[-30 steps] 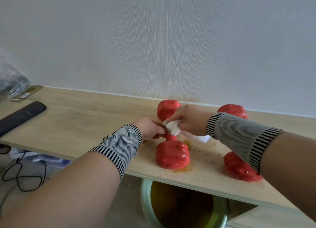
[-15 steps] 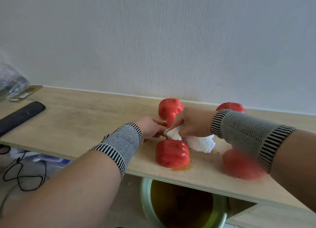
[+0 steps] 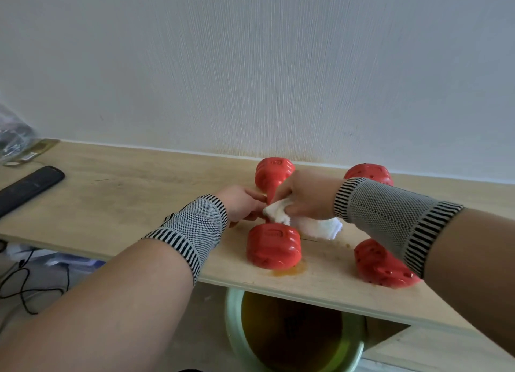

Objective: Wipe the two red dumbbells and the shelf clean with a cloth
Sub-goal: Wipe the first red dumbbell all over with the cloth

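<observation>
Left hand (image 3: pixel 242 204) grips the near dumbbell (image 3: pixel 274 218) by its bar to steady it on the shelf (image 3: pixel 133 193), so the right hand (image 3: pixel 303 196) can rub it with the clutched cloth (image 3: pixel 315 226); second dumbbell (image 3: pixel 381 263) waits just right

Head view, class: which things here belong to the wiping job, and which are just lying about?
Job: left dumbbell, right dumbbell, white cloth, shelf, left hand, right hand.
Lying about: black remote, green bucket, plastic bag.
</observation>
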Demonstrator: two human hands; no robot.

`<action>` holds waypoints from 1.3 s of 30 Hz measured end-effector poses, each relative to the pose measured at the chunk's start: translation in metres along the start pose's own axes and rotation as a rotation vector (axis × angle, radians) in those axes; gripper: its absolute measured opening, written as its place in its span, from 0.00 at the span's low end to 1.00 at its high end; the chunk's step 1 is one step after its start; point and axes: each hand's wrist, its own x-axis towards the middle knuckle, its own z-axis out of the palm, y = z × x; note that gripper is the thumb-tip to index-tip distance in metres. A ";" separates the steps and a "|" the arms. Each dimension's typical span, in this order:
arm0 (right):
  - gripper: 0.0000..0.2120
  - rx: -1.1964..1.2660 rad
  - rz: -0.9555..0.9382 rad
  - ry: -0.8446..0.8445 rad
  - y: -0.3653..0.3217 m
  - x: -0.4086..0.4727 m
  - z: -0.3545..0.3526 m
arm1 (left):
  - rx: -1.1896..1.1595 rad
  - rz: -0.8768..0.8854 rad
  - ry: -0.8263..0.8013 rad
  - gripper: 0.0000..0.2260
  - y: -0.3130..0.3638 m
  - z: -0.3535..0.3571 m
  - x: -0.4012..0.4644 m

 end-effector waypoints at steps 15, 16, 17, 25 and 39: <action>0.09 0.313 0.240 0.096 0.037 -0.003 -0.024 | 0.341 0.062 -0.039 0.11 0.012 0.006 -0.003; 0.11 0.395 0.271 0.109 0.043 -0.004 -0.026 | 0.429 0.082 -0.023 0.13 0.014 0.007 -0.002; 0.12 0.468 0.290 0.120 0.048 -0.005 -0.026 | 0.482 0.095 -0.012 0.13 0.015 0.007 -0.002; 0.10 0.508 0.296 0.282 0.048 -0.012 -0.022 | 0.183 -0.015 -0.055 0.09 0.014 0.013 0.006; 0.13 0.056 -0.061 0.013 0.002 -0.013 -0.004 | 0.079 -0.111 -0.047 0.09 -0.003 -0.006 0.013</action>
